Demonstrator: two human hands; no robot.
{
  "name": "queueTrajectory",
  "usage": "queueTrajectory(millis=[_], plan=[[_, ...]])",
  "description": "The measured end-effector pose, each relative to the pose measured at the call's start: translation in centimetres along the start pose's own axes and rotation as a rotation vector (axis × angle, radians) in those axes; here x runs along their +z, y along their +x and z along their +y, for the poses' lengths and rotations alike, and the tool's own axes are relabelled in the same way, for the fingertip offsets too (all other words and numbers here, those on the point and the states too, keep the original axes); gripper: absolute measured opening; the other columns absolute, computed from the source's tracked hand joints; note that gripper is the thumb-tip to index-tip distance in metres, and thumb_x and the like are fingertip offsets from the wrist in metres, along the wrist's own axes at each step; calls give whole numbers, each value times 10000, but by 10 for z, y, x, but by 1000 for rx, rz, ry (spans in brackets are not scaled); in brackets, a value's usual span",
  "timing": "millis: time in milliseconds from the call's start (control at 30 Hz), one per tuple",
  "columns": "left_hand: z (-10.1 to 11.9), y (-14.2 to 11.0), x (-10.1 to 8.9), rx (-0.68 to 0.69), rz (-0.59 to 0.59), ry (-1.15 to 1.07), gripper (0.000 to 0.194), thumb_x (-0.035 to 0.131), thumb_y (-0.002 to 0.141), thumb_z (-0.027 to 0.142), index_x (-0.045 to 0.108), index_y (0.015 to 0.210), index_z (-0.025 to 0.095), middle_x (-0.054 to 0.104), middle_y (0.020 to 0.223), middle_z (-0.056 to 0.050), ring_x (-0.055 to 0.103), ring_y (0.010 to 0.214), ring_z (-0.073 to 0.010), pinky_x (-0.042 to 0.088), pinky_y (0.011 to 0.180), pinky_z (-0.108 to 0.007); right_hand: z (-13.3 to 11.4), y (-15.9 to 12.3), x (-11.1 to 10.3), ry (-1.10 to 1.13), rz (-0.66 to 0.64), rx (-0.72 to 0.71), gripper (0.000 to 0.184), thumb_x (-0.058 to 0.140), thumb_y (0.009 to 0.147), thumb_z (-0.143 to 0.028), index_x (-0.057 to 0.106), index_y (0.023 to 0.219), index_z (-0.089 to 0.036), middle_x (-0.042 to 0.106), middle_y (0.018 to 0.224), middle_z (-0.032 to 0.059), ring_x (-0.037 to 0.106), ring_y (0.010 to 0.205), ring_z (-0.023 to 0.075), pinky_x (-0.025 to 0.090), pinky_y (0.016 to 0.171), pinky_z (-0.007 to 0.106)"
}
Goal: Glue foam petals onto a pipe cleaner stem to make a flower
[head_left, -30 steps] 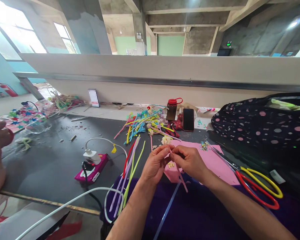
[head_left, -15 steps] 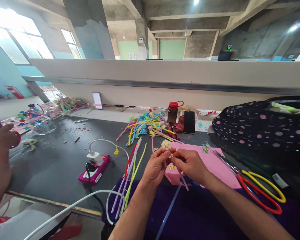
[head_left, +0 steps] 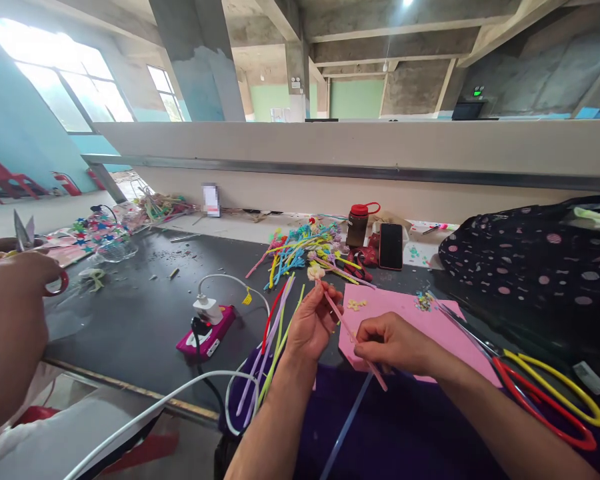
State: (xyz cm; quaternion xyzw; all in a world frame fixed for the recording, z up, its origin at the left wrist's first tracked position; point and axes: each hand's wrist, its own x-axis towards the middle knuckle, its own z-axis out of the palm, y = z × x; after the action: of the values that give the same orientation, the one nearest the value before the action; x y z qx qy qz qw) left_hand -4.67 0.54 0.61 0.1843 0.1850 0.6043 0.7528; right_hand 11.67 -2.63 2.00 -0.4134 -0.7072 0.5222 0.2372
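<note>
My left hand (head_left: 311,325) is closed with thumb and fingertips around the top of a pink pipe cleaner stem (head_left: 344,321). A small cream flower (head_left: 316,273) stands just above those fingertips. Lower on the same stem, the fingers of my right hand (head_left: 391,341) are pinched together, and its free end pokes out below them. Behind the hands lies a pink foam sheet (head_left: 405,323) with small cream pieces (head_left: 357,305) on it. Loose purple, red and yellow-green pipe cleaners (head_left: 276,347) lie to the left of my left wrist.
Scissors (head_left: 525,373) with red and yellow handles lie at right. Farther back are a pile of pipe cleaners (head_left: 305,250), a bottle (head_left: 357,227) and a phone (head_left: 391,247). A power strip (head_left: 213,337) with cables sits left. Another person's hand (head_left: 17,280) holds scissors at far left.
My right hand has slid down and right along the stem, away from my left hand. The cream flower has moved slightly left and up. The view has swung a little left.
</note>
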Motion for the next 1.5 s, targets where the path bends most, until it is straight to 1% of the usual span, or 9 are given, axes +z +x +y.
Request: queueTrajectory(millis=[333, 467, 533, 633, 733, 867, 1000, 1267, 1500], plan=[[13, 4, -6, 44, 22, -68, 62, 624, 736, 207, 588, 772, 172, 579, 691, 18, 601, 695, -119, 488, 575, -220, -3, -8, 4, -213, -156, -30, 128, 516, 716, -182, 540, 592, -159, 483, 481, -58, 444, 396, 55, 304, 352, 122], [14, 5, -5, 39, -1, -84, 66, 616, 738, 193, 581, 779, 156, 555, 665, 15, 527, 552, -67, 379, 399, -133, -5, -17, -4, -212, -318, 36, 121, 544, 719, -226, 576, 640, -140, 513, 503, -52, 458, 385, 53, 299, 338, 120], [14, 5, -4, 17, 0, -82, 66, 614, 738, 188, 581, 781, 150, 546, 650, 19, 462, 476, -38, 309, 341, -108, -4, -21, -8, -205, -330, 51, 146, 571, 721, -266, 601, 676, -130, 518, 512, -48, 458, 391, 51, 302, 345, 122], [10, 4, -3, -52, 25, -37, 70, 615, 736, 183, 587, 786, 142, 552, 645, 20, 407, 427, -14, 275, 326, -91, -2, -24, -13, -167, -261, 69, 166, 569, 738, -286, 615, 705, -130, 524, 528, -41, 467, 404, 52, 318, 369, 130], [-1, 3, -1, -137, 43, 82, 97, 629, 724, 196, 606, 796, 137, 572, 656, 12, 421, 432, -13, 262, 331, -93, 3, -20, -16, -70, -105, 61, 159, 537, 757, -263, 596, 678, -139, 541, 558, -31, 466, 410, 53, 336, 385, 144], [-23, 0, 1, -189, 41, 288, 157, 671, 688, 256, 644, 773, 127, 615, 712, -21, 547, 591, -74, 371, 448, -143, 14, -10, -13, 42, 130, 29, 226, 524, 782, -319, 563, 640, -148, 569, 578, -22, 476, 388, 59, 350, 397, 175], [-36, -2, 3, -177, -30, 348, 191, 690, 669, 297, 663, 756, 130, 615, 759, -27, 559, 666, -110, 424, 583, -215, 21, -3, -8, 141, 264, 24, 220, 564, 765, -366, 586, 718, -152, 589, 627, -19, 509, 415, 73, 365, 410, 190], [-37, -4, 4, -140, -59, 332, 134, 725, 625, 247, 663, 682, 144, 636, 836, -38, 542, 665, -108, 393, 606, -243, 16, -2, -2, 381, 345, -22, 224, 617, 744, -376, 582, 734, -155, 559, 613, -33, 451, 423, 51, 344, 416, 180], [-35, -8, 8, -127, -110, 539, 192, 724, 615, 267, 685, 770, 160, 644, 805, -28, 546, 698, -107, 365, 609, -221, 15, -11, -26, 114, 325, -141, 161, 566, 798, -325, 594, 796, -166, 566, 649, -25, 469, 454, 60, 376, 448, 191]])
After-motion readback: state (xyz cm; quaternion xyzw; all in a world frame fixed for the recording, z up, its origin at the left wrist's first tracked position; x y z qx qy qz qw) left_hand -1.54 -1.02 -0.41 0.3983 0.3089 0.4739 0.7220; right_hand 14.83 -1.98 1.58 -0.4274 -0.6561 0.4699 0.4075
